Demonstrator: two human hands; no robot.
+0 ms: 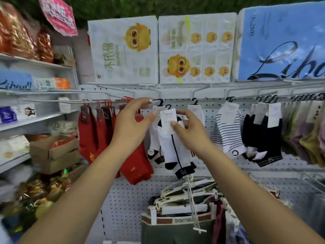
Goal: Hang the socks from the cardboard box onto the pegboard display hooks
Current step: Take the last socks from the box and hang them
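A white sock with black trim point(175, 148) hangs in front of the pegboard point(123, 196). My right hand point(190, 132) is shut on its paper label card point(168, 120). The sock's black hanger hook point(168, 106) sits just below and in front of the metal peg hook tip point(153, 101). My left hand point(133, 120) is raised beside it with fingers apart, the index fingertip at the peg tip and the thumb near the card's left edge. A matching white sock point(153, 136) hangs on that peg behind.
Red socks point(89, 136) hang to the left; striped socks point(228, 131), black socks point(262, 138) and pastel socks point(306, 138) to the right. Tissue packs point(123, 50) sit above. Stacked cardboard boxes point(52, 152) rest on the left shelf. Hangered garments point(184, 201) hang below.
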